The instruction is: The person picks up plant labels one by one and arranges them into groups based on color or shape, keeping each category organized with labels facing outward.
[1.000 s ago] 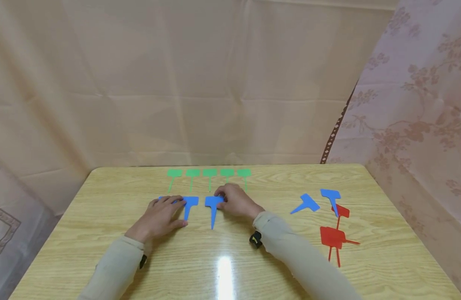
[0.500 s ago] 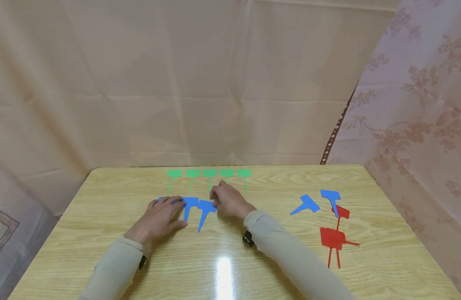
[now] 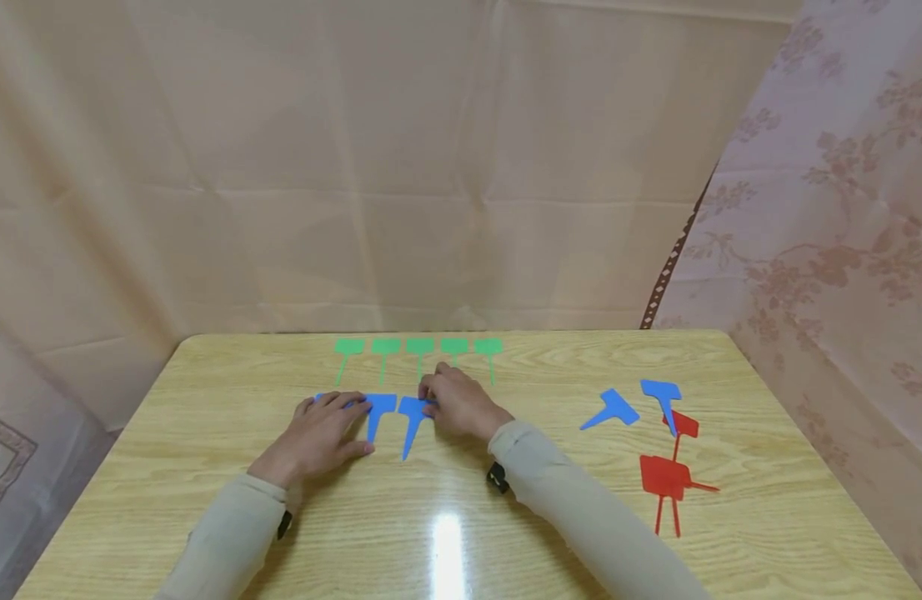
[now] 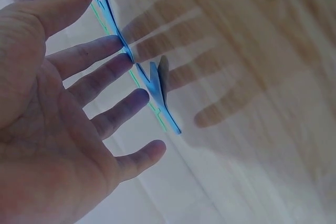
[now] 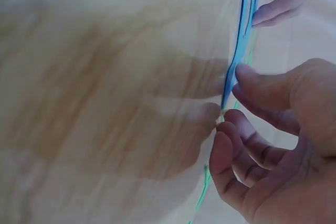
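My left hand (image 3: 322,433) rests with its fingers spread over blue T-shaped plant labels, and one blue plant label (image 3: 382,402) shows past its fingertips. In the left wrist view the fingers are mostly straight, their tips touching the blue labels (image 4: 113,22). Just right of these, my right hand (image 3: 461,402) pinches the right end of another blue plant label (image 3: 411,417), which lies with its stem pointing toward me. The right wrist view shows thumb and finger at the edge of this blue label (image 5: 233,72). Part of its head is hidden by the fingers.
A row of several green plant labels (image 3: 419,345) lies along the back edge of the wooden table (image 3: 341,533). On the right are two loose blue labels (image 3: 618,406), one overlapping a red label (image 3: 686,423). Overlapping red labels (image 3: 662,475) lie nearer. A curtain hangs behind.
My right hand has slid left with its blue label, bringing it close beside the one at my left hand. The label tilted, then turned straighter. My left hand has stayed put.
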Demonstrator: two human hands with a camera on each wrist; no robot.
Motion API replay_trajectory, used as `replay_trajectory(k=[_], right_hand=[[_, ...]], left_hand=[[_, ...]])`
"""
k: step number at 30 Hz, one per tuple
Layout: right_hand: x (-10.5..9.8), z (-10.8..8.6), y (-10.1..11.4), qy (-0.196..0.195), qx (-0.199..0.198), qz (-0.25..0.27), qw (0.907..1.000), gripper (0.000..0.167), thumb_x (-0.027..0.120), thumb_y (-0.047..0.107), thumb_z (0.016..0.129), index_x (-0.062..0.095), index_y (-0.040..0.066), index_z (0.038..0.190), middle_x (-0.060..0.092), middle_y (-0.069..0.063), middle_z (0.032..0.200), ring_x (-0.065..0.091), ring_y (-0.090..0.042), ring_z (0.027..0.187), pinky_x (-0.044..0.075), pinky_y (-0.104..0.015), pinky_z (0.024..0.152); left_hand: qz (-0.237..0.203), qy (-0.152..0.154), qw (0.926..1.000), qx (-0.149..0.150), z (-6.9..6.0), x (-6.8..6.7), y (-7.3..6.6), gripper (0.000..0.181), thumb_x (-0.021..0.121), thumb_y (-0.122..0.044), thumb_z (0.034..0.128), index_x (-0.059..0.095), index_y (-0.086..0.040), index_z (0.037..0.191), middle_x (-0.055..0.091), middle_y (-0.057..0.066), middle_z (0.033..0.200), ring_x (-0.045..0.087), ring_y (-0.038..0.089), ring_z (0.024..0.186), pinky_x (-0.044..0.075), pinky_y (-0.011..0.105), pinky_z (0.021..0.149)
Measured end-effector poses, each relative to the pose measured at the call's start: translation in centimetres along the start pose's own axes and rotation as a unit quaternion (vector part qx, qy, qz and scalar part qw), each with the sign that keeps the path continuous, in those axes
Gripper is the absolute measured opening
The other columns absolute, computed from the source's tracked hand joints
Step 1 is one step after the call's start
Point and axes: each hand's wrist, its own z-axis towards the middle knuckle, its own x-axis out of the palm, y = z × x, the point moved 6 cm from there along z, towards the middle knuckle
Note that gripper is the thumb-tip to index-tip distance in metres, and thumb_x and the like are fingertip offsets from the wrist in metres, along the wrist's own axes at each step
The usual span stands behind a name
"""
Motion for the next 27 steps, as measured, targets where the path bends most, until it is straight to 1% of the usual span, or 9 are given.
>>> replay_trajectory(k=[6,10,17,27], right_hand=[[0.0,-0.1,-0.04,0.009,-0.005,-0.001,0.9999,0.028,0.075,0.024,0.094,0.07,0.012,0.119,0.057,-0.001,0.107,0.054,-0.015,0.094,0.05,-0.03,0.08],[-0.04,-0.1,-0.01,0.009,-0.002,-0.007,0.9999,0.026,0.074,0.021,0.095,0.07,0.013,0.12,0.057,-0.001,0.107,0.053,-0.016,0.095,0.05,-0.03,0.078],[-0.06,0.07,-0.16,-0.001,0.003,-0.007,1.0,0.023,0.072,0.018,0.096,0.07,0.013,0.119,0.057,-0.002,0.107,0.053,-0.016,0.094,0.05,-0.03,0.078],[0.03,-0.01,-0.26,0.001,0.001,0.001,1.0,0.022,0.07,0.017,0.098,0.069,0.013,0.12,0.056,-0.002,0.107,0.052,-0.016,0.092,0.048,-0.03,0.078]], left_hand=[[0.0,-0.003,1.0,0.002,-0.05,0.01,-0.07,0.062,0.073,-0.036,0.0948,0.055,0.0,0.142,0.049,0.021,0.149,0.041,0.046,0.137,0.026,0.075,0.106],[0.001,-0.003,1.0,0.002,-0.08,0.01,0.0,0.062,0.073,-0.035,0.095,0.055,-0.001,0.143,0.049,0.02,0.149,0.041,0.045,0.137,0.025,0.076,0.106],[-0.009,0.003,1.0,-0.002,-0.06,0.04,0.06,0.061,0.073,-0.033,0.0951,0.054,0.0,0.144,0.047,0.021,0.15,0.038,0.048,0.137,0.021,0.08,0.105],[-0.013,0.002,0.9999,-0.002,0.14,0.01,-0.09,0.06,0.074,-0.03,0.0943,0.055,0.002,0.142,0.047,0.024,0.149,0.038,0.052,0.136,0.021,0.081,0.103]])
